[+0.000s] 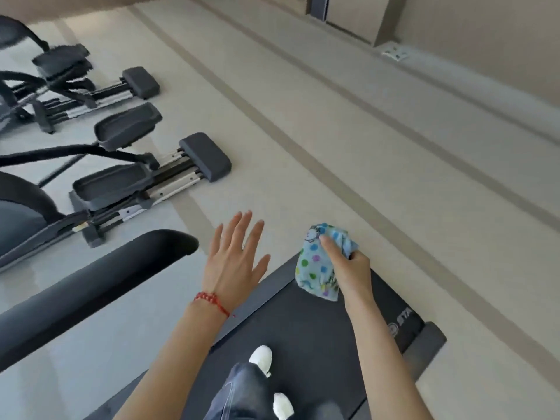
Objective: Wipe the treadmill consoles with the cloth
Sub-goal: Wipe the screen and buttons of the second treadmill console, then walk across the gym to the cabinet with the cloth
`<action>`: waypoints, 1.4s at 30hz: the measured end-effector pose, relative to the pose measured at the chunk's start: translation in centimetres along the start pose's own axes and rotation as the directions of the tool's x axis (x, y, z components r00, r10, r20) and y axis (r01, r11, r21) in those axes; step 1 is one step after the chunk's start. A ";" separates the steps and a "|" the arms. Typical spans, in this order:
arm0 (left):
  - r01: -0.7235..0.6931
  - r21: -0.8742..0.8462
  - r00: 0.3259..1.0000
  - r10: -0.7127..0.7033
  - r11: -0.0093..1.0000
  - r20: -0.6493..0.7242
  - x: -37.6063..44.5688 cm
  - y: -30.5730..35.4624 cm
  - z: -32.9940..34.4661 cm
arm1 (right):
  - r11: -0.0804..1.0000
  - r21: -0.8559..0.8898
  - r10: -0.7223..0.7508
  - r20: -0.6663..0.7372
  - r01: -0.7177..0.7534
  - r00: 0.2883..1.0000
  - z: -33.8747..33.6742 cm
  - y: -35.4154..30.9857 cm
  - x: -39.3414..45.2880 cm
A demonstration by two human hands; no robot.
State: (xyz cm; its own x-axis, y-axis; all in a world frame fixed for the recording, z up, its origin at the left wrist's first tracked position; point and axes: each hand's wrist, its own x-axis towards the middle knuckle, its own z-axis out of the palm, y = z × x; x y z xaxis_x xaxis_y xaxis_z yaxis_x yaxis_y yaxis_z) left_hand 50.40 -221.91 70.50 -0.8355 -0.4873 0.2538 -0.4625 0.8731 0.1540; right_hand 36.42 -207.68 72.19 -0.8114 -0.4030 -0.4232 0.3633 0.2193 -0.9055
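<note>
Progress cannot be read from this view, since no treadmill console shows anywhere; the person stands on the treadmill belt (306, 334), looking down and away over the floor toward the elliptical machines (121, 165). The right hand (348, 265) is closed around the bunched, dotted cloth (315, 268), held in the air above the belt and touching nothing, while the left hand (235, 262) is spread wide and empty near the dark handrail (91, 283). Wiping is probably paused between consoles, though how many remain is hidden.
</note>
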 end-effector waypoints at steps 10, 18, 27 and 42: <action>-0.405 -0.098 0.909 0.412 0.909 0.069 11.2 4.3 5.9 | 0.982 0.190 0.083 -0.368 -0.013 0.926 -6.9 -0.7 3.3; -0.547 -0.198 0.817 0.571 0.813 0.086 17.6 11.9 9.9 | 0.956 0.293 0.175 -0.516 -0.019 0.838 -13.5 -0.6 6.1; -0.588 -0.185 0.780 0.613 0.787 0.126 25.5 23.6 15.1 | 0.945 0.326 0.179 -0.563 0.018 0.807 -25.3 -3.5 14.1; -0.593 -0.197 0.784 0.615 0.781 0.080 40.6 35.1 21.3 | 0.936 0.350 0.173 -0.542 0.034 0.822 -36.9 -10.0 29.0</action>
State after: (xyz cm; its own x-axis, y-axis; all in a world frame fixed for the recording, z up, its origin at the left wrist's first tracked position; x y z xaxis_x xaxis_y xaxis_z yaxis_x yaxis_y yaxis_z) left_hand -6.09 -210.82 65.89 -0.9636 0.1558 0.2175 0.1922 0.9686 0.1578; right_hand -7.67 -188.74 70.08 -0.8527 0.1882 -0.4874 0.4726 -0.1200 -0.8731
